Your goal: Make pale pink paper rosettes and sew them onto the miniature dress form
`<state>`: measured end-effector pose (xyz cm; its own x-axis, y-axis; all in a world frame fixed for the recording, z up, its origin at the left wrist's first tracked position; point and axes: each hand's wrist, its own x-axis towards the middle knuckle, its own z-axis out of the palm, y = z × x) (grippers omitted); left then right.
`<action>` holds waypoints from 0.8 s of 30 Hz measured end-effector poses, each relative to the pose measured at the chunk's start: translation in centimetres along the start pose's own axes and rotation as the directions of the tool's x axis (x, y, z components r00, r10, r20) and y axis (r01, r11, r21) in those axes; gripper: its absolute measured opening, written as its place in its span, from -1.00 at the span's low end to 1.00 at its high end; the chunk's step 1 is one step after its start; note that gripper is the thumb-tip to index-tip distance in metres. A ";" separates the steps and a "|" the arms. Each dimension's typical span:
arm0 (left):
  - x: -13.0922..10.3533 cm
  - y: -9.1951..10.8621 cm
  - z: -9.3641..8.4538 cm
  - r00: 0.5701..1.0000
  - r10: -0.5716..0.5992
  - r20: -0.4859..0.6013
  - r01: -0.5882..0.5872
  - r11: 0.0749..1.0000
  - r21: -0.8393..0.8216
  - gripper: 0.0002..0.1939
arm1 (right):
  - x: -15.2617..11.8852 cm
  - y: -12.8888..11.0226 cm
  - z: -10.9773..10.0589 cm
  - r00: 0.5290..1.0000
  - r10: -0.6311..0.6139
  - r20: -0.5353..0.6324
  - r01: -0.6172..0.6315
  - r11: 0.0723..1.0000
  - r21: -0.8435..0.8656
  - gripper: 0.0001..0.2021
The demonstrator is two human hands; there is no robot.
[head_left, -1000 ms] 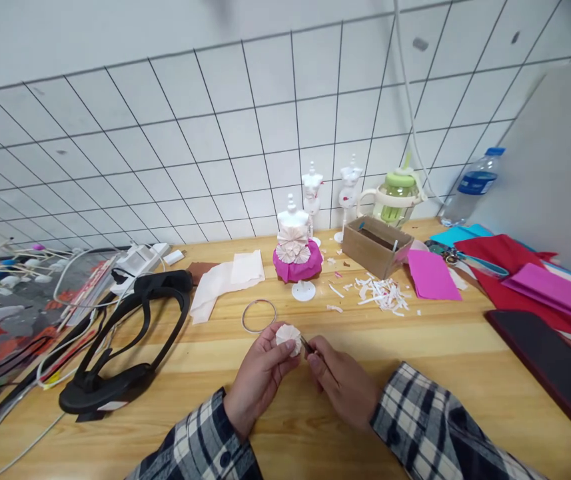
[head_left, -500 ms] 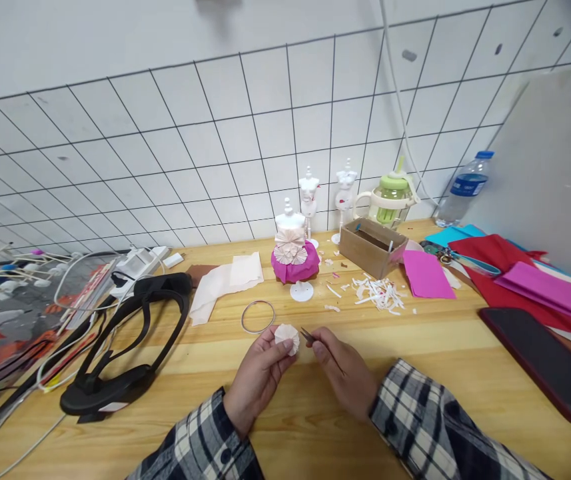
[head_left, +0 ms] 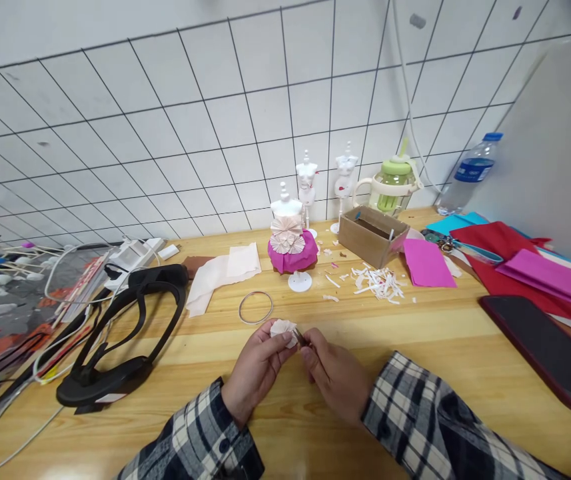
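My left hand [head_left: 258,360] pinches a small pale pink pleated paper rosette [head_left: 284,328] between thumb and fingers. Against the rosette's right edge are the dark pointed blades of small scissors [head_left: 300,337]. My right hand [head_left: 338,373] is closed around them, and their handles are hidden in it. Just beyond my left hand lies a thin metal ring [head_left: 256,308]. Farther back stands a white mini dress form [head_left: 285,208], wearing a magenta puffed skirt [head_left: 292,259] and pale pink pleated paper pieces [head_left: 288,235].
Paper scraps [head_left: 379,283] lie before a brown box [head_left: 372,237]. Pale paper strips [head_left: 222,273] and a black headset frame [head_left: 125,333] are left. Two more dress forms [head_left: 306,183], a cup [head_left: 392,187] and a bottle [head_left: 470,173] stand behind. A phone [head_left: 548,350] and coloured sheets [head_left: 429,264] lie right.
My right hand has brought the scissors left onto the rosette's edge, where a gap was before. The rosette has tilted in my left hand. The whole view has shifted slightly.
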<state>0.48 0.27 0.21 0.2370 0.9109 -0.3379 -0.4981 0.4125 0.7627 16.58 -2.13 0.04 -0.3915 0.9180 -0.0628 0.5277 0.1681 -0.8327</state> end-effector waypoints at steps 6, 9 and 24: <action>0.0 -0.1 -0.2 1.000 0.011 0.013 -0.011 1.000 -0.006 -0.80 | 0.1 0.1 -0.1 1.000 0.009 -0.010 -0.009 1.000 -0.020 -0.69; 0.0 -0.1 -0.2 1.000 0.007 0.006 -0.007 1.000 0.011 -0.78 | 0.0 0.1 -0.1 1.000 0.006 -0.003 -0.007 0.999 -0.035 -0.69; 0.2 -0.2 -0.5 0.994 -0.060 0.093 0.058 0.998 0.015 -0.88 | 0.2 0.5 -0.1 1.000 -0.017 0.004 0.017 0.999 -0.046 -0.71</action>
<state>0.21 0.35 -0.28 0.3432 0.8795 -0.3297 -0.4710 0.4648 0.7497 16.91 -1.84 -0.33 -0.4030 0.9138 -0.0508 0.5548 0.1997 -0.8077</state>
